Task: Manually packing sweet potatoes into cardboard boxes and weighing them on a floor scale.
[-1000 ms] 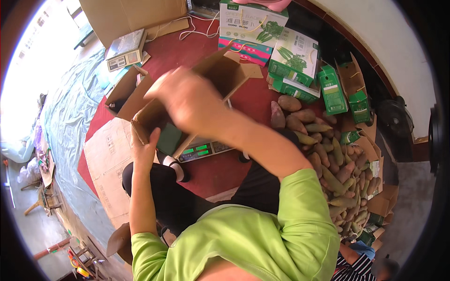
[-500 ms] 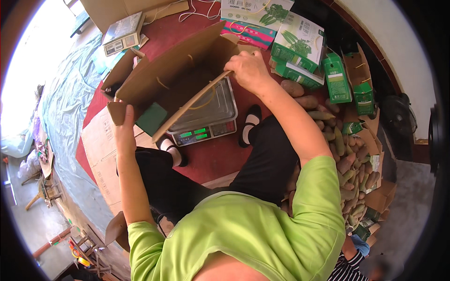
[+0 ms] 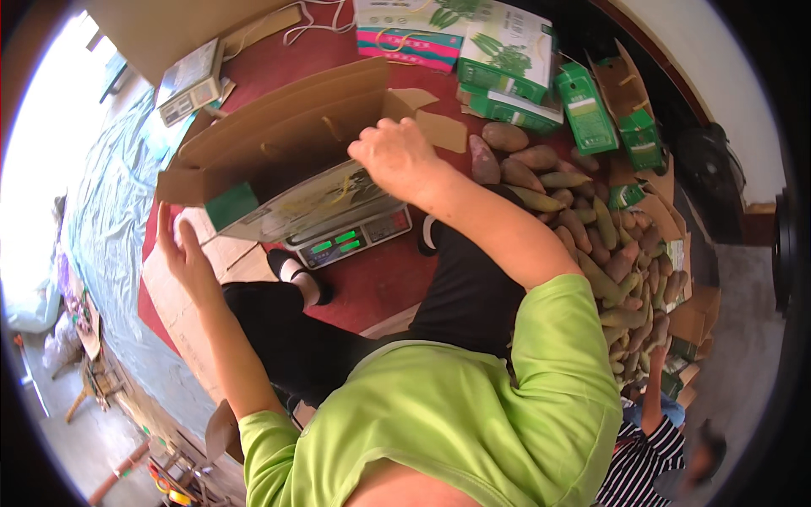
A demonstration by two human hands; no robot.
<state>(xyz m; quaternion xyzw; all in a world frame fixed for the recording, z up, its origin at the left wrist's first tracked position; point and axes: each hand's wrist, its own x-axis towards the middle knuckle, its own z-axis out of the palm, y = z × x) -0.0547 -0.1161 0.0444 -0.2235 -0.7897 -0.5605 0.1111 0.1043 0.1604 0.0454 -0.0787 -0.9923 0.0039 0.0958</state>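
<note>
The open cardboard carton (image 3: 296, 160) is over the digital scale (image 3: 355, 239). Above the scale, my right fingers (image 3: 372, 148) seem to pinch the carton's edge; left of it, my left fingers (image 3: 166, 235) spread empty. I'm probably placing it; next, steady it.

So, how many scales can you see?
2: one scale, partly hidden by the open box, and another scale at the upper left, near the big cardboard. More could be hidden.
</note>
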